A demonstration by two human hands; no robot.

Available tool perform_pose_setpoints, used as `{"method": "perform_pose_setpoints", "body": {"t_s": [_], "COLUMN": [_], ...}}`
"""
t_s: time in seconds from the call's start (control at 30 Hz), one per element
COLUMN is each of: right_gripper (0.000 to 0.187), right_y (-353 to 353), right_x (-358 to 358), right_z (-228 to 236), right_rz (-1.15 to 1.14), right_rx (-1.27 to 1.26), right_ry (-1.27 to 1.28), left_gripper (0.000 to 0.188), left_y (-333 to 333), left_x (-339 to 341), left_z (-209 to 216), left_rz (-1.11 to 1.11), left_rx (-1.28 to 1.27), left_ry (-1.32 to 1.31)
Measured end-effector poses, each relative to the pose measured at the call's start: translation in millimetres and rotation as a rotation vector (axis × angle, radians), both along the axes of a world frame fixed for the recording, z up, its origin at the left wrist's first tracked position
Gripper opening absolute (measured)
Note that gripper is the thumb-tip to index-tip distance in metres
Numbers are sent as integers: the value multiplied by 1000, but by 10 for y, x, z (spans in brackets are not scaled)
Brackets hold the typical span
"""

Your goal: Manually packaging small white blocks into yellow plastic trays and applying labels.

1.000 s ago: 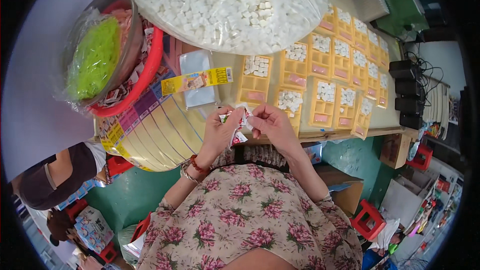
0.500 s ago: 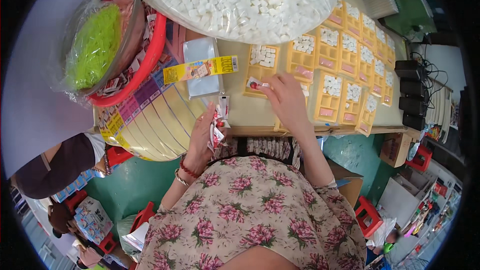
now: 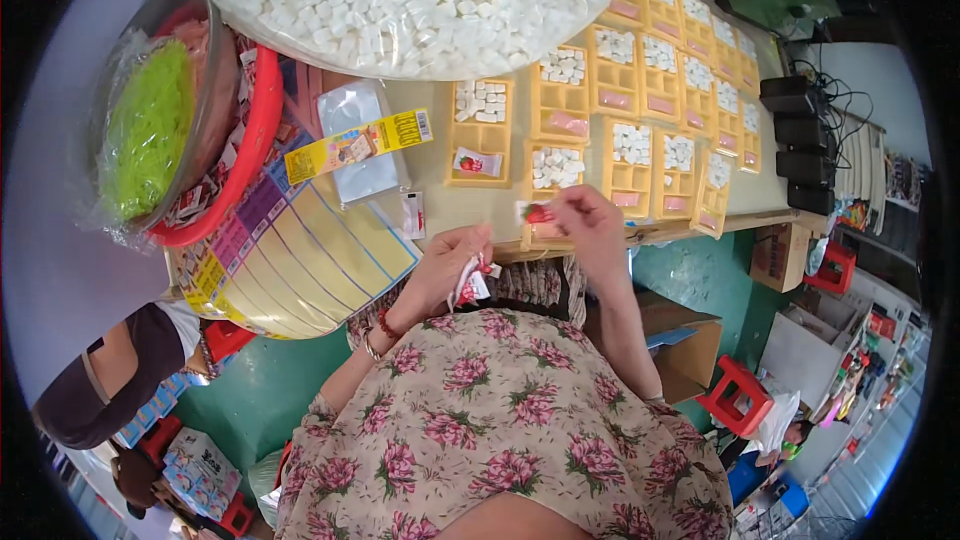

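Note:
Several small strawberry-print sachets (image 3: 472, 285) are bunched in my left hand (image 3: 451, 262), close in front of my body. My right hand (image 3: 592, 227) pinches one more strawberry-print sachet (image 3: 535, 213) by its end, above the near part of a yellow compartment tray (image 3: 556, 146). White cubes fill that tray's far compartment. To its left, another yellow tray (image 3: 480, 181) has white cubes at the far end and a sachet (image 3: 477, 162) lying in its near compartment. A single white sachet (image 3: 413, 215) lies on the table left of my hands.
Many yellow trays with white cubes and pink packets (image 3: 615, 99) stand at the right. A big clear bag of white cubes (image 3: 400, 0) lies at the back. Left are a red basin (image 3: 262, 110), a metal bowl (image 3: 213, 90), clear bags (image 3: 362, 185) under a yellow card strip (image 3: 358, 148), and printed sheets (image 3: 300, 260).
The sachet my right hand held now lies in the left tray. That hand has moved nearer and right with another sachet. My left hand has shifted right, and the whole view has swung.

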State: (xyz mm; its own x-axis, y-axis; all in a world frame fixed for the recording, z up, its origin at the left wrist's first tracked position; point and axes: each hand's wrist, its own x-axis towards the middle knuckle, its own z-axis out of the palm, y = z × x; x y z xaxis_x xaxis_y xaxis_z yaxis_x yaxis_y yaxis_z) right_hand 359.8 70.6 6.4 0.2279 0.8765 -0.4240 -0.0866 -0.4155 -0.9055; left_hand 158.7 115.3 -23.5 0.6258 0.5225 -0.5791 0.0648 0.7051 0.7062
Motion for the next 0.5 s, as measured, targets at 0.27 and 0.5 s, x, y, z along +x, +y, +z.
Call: {"method": "perform_pose_setpoints", "body": {"t_s": [0.27, 0.5], "right_gripper": [11, 17], "right_y": [-262, -97], "right_x": [91, -326], "right_z": [-111, 163], "right_rz": [91, 12], "right_rx": [131, 208], "right_ry": [-903, -609], "left_gripper": [39, 35], "left_y": [85, 61], "left_x": [77, 308], "left_z": [127, 90], "left_rz": [213, 306], "left_rx": [-371, -139], "left_ry": [-145, -86]}}
